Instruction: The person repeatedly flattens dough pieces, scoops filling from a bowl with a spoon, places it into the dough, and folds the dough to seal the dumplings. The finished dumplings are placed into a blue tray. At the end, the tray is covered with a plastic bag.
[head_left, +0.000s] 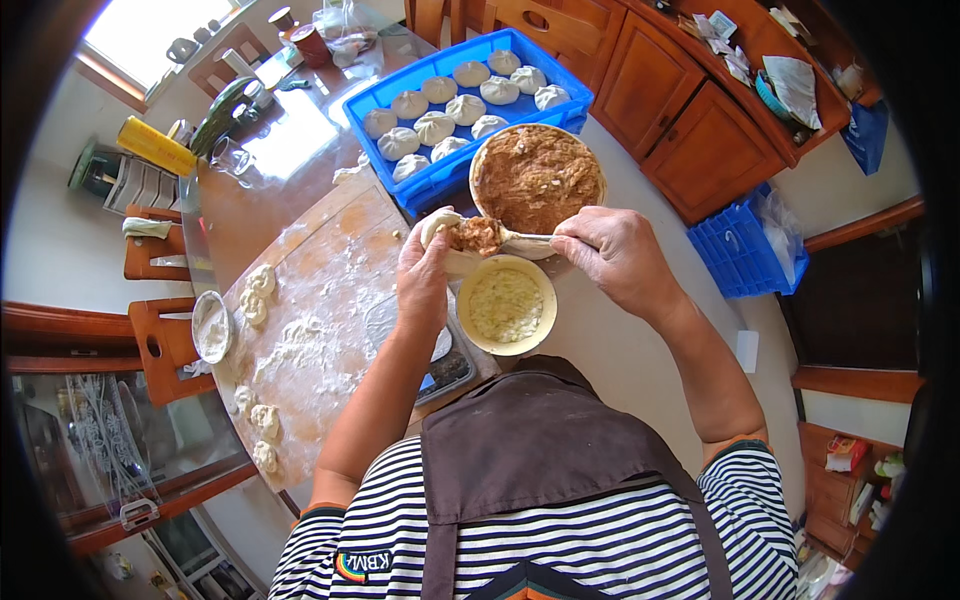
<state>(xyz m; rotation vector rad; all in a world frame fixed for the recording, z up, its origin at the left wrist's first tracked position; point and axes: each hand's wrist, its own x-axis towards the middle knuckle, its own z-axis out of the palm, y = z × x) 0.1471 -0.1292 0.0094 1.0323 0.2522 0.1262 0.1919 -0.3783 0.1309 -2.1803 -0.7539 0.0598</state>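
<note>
A dough wrapper (459, 262) lies cupped in my left hand (424, 264), with brown minced filling (477, 235) heaped on it. My right hand (621, 255) grips the handle of a metal spoon (529, 237), whose head end reaches the filling. Just beyond my hands stands a large bowl of the same brown filling (538, 178). Nearer to me, a smaller cream bowl (469, 330) holds pale chopped vegetable. Left of it, a flat dough round (384, 319) is partly covered by my left forearm.
Pleated buns (435, 128) sit in rows in a blue plastic crate (390, 185) at the back. A floured board (337, 232) on the left carries several dough lumps (264, 421). A bowl of flour (213, 327) stands at its left edge. A second blue crate (724, 259) is at right.
</note>
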